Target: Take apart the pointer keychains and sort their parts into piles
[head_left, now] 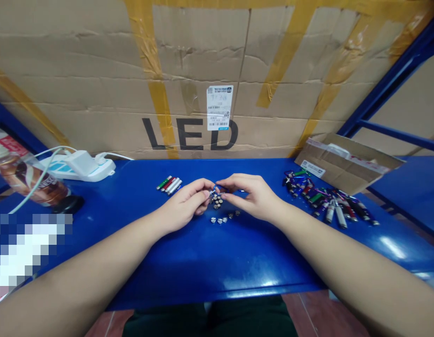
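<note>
Near the middle of the blue table, my left hand (189, 201) pinches a small silver metal piece (212, 192) between thumb and forefinger. Close beside it, my right hand (250, 194) is closed on a thin blue clip (216, 187), partly hidden by the fingers. The two pieces meet between my fingertips; whether they are joined I cannot tell. Just under the fingertips lies a small pile of round metal button-like pieces (217, 202). In front of it sit several small silver caps (220, 220) in a loose row.
Several coloured metal tubes (169, 185) lie left of my hands. A heap of small penlights with clips (322, 196) is at right, before an open cardboard box (346, 161). A power strip (82, 166) and a drink bottle (31, 175) are at left. A large carton (189, 61) stands behind.
</note>
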Motion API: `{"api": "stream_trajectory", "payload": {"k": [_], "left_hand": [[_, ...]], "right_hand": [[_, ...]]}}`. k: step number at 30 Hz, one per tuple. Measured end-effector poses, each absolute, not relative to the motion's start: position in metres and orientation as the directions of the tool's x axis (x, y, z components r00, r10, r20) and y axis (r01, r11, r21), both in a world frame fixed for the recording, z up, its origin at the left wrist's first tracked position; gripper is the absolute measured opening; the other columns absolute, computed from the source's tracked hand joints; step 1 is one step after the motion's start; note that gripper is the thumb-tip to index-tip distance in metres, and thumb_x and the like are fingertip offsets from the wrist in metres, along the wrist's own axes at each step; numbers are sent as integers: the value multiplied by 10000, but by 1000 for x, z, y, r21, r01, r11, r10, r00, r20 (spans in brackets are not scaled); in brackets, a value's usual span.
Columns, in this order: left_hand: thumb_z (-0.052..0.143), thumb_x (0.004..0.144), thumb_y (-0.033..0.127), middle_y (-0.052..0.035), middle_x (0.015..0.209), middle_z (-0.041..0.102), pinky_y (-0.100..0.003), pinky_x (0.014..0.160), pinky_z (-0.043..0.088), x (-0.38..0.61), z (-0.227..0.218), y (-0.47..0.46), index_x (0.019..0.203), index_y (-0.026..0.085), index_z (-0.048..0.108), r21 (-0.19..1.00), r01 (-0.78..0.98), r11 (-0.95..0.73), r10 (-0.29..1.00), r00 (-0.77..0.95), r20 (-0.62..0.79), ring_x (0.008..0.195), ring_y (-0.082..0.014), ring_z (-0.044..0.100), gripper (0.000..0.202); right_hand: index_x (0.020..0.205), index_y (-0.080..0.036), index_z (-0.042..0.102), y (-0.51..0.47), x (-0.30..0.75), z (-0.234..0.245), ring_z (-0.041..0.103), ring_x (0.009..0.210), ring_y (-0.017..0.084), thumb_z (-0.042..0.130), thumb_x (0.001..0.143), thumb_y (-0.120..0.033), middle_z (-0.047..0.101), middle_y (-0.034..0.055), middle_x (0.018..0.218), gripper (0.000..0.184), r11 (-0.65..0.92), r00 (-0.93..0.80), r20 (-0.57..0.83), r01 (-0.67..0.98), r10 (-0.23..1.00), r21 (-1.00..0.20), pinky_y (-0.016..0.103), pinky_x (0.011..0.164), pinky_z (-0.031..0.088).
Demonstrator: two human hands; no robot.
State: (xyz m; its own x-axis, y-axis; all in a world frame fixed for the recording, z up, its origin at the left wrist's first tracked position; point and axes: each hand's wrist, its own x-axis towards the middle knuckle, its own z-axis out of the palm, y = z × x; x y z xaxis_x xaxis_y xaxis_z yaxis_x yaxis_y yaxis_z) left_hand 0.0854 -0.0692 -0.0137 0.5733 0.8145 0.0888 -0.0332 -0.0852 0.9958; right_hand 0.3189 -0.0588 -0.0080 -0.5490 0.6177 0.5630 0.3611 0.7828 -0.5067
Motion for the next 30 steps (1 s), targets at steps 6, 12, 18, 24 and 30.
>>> {"api": "stream_trajectory", "payload": {"k": [6,12,18,24,30], "left_hand": [[571,985,465,46,727,500,-266,582,389,85,-14,-69,1107,182,577,982,49,-182,819,560,124,586,-103,465,309],[593,975,492,44,734,517,-245,547,389,86,-15,-69,1025,182,572,992,14,-129,820,564,99,557,-84,478,315],[633,955,520,8,791,597,-259,616,469,86,-14,-69,1065,175,591,994,39,-104,808,586,61,670,-126,590,365],[666,949,456,-51,912,693,-299,757,523,85,-11,-71,1090,166,660,962,102,-255,794,589,148,832,-173,640,322],[738,897,441,-44,903,698,-304,752,550,88,-14,-73,1051,169,684,970,75,-233,803,577,148,811,-174,648,317]], "right_hand": [[1225,-233,723,-64,318,-5,751,875,198,656,981,-311,787,67,1132,264,755,-482,582,402,655,-518,340,826,612],[1133,-243,732,-65,317,-4,746,962,229,619,997,-277,786,76,1073,181,833,-553,624,393,552,-389,376,874,603],[1024,-206,721,-67,312,-7,730,832,203,646,964,-275,777,87,997,118,791,-457,646,379,612,-481,349,760,613],[926,-190,731,-68,308,-8,717,774,190,737,869,-313,770,73,917,136,669,-353,575,272,738,-692,326,712,607],[864,-184,708,-72,301,-8,668,675,164,807,806,-383,748,61,838,230,469,-279,426,107,861,-877,305,612,565]]}}
